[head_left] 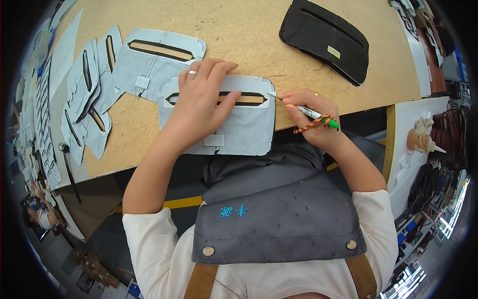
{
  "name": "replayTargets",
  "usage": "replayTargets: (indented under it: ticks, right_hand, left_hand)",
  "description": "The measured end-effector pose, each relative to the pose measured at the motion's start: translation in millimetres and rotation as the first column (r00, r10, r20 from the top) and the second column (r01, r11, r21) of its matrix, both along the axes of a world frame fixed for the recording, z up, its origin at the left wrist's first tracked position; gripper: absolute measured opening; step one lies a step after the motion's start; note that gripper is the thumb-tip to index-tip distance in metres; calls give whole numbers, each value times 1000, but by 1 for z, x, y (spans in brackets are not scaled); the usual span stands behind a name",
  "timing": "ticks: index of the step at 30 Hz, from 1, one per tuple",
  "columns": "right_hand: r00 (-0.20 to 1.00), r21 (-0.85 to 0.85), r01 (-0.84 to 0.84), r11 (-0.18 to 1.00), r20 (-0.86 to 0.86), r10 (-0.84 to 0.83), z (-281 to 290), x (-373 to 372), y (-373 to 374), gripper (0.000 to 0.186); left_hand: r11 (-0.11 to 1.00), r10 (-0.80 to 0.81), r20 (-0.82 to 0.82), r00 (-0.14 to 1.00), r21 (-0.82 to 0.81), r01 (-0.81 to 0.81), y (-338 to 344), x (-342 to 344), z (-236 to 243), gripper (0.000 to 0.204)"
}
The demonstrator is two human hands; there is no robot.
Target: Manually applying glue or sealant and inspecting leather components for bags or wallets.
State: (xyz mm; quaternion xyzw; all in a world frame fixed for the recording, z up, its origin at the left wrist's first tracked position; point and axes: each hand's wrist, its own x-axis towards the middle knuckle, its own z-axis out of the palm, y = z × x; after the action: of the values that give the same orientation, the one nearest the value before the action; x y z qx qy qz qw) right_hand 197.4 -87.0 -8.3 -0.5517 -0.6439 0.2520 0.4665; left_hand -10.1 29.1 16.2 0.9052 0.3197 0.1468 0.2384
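Note:
A light grey bag panel [249, 127] with a long dark-edged slot lies at the table's near edge, its lower part jutting over. My left hand [201, 102] rests on its left half, fingers lightly bent and thumb apart, beside the slot. Between the fingers of my right hand [321, 109] is a white pen-like tool [307, 111] with a green end and an orange-and-black cord. Its thin pointed tip meets the panel near the slot's right end. A small pale tab [214, 140] sits below my left wrist.
Another slotted grey panel [167, 67] lies just behind, with several more overlapping [82, 94] to the left. A black panel [318, 42] is at the far right of the table [239, 30]. A black-handled tool [70, 169] hangs over the left edge. A nozzle bottle [420, 142] stands right.

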Motion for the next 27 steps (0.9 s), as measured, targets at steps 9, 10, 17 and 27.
replayTargets:
  ticks: [9,10,17,27]
  right_hand:
    - [858,-45,168,985,-484,-168,20,23,10,16]
    - [862,-42,161,986,-480,-161,19,26,11,17]
    - [871,-163,-71,984,-490,-18,8,13,17,22]
    - [845,-352,-172,920,-533,-46,8,1,11,20]
  left_hand:
    - [736,501,322,803,-647,-200,5,-8,2,25]
    - [576,722,468,509,-815,-68,1,-6,4,22]
    - [289,737,211,642,-957,-17,-44,-41,-5,23]
    - [989,-142,59,988,-44,144,-35,-13,8,18]
